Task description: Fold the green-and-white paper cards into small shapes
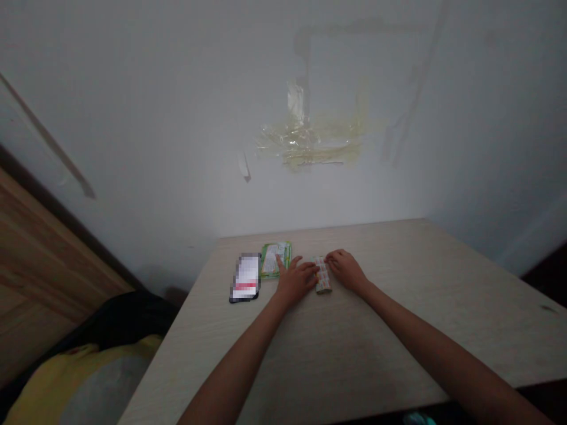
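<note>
A small strip of patterned packets (323, 278) lies on the pale wooden table (398, 330) between my two hands. My left hand (295, 280) rests flat beside it, fingers stretched out and touching its left edge. My right hand (346, 268) touches its right edge, fingers curled down onto the strip. Just left of my left hand lies a green and white packet (275, 258), partly under my thumb. Further left is a dark phone (245, 277) with a lit screen.
The table stands against a white wall with old yellowed tape marks (319, 139). At the left is a wooden panel (39, 265), and below it dark and yellow cloth (88, 354). The table's left edge runs diagonally.
</note>
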A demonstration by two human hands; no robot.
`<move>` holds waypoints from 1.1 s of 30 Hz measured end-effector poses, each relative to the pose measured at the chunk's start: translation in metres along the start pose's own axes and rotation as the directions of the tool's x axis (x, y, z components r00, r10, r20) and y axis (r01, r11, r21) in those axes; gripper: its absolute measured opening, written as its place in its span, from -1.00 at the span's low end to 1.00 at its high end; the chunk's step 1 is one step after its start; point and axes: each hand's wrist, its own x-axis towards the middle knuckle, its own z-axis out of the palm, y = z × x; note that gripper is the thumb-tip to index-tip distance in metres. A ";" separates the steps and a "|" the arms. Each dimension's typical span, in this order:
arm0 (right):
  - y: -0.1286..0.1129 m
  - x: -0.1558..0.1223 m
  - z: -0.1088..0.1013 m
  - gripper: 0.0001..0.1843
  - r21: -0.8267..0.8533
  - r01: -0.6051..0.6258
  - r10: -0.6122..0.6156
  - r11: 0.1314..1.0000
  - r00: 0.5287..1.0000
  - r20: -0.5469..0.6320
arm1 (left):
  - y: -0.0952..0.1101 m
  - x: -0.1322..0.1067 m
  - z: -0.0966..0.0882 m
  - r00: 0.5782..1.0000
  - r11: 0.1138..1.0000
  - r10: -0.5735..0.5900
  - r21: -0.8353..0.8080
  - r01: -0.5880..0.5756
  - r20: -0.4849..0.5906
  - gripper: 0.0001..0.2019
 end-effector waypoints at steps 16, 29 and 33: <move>-0.006 -0.015 -0.013 -0.84 0.113 0.233 -0.241 0.966 0.969 0.063 | -0.002 0.000 0.004 1.000 1.000 -0.006 0.008 0.006 -0.017 -0.69; -0.008 -0.023 -0.023 -0.82 0.259 0.261 -0.293 0.930 0.951 0.095 | -0.003 0.000 0.005 1.000 1.000 -0.008 0.028 0.009 -0.029 -0.68; -0.012 -0.029 -0.026 -0.82 0.271 0.256 -0.291 0.928 0.952 0.095 | -0.002 0.000 0.005 0.999 1.000 -0.009 0.013 0.010 -0.037 -0.69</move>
